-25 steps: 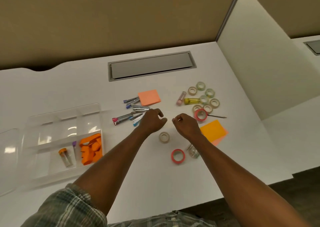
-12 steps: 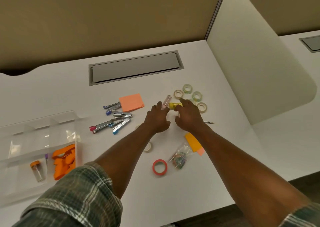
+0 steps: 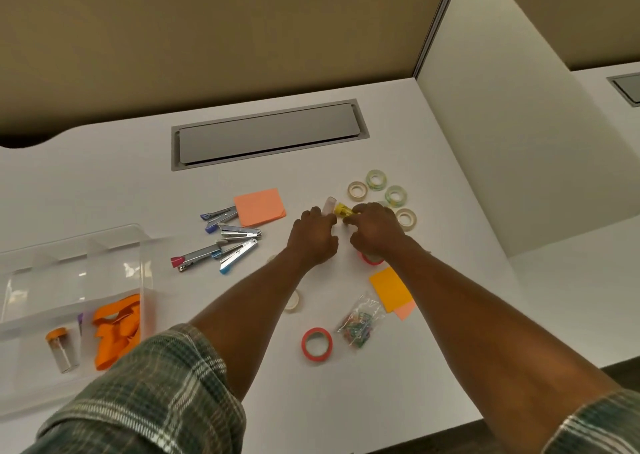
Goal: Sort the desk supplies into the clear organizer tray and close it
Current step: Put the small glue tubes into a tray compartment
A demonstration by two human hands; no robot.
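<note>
White desk (image 3: pixel 104 183) under a tan partition wall: both hands reach out close together, the left hand (image 3: pixel 313 235) with fingers curled round a pale pink tube (image 3: pixel 329 205), the right hand (image 3: pixel 375 228) pinching a yellow tube (image 3: pixel 343 210) just beside it. Tape rolls (image 3: pixel 375 179) lie just beyond the right hand, with staplers (image 3: pixel 239 233) to the left. Well apart at the desk's left edge, the clear organizer tray (image 3: pixel 145 270) stands open, holding orange pieces (image 3: pixel 117 329) and an orange-capped vial (image 3: pixel 62 349).
</note>
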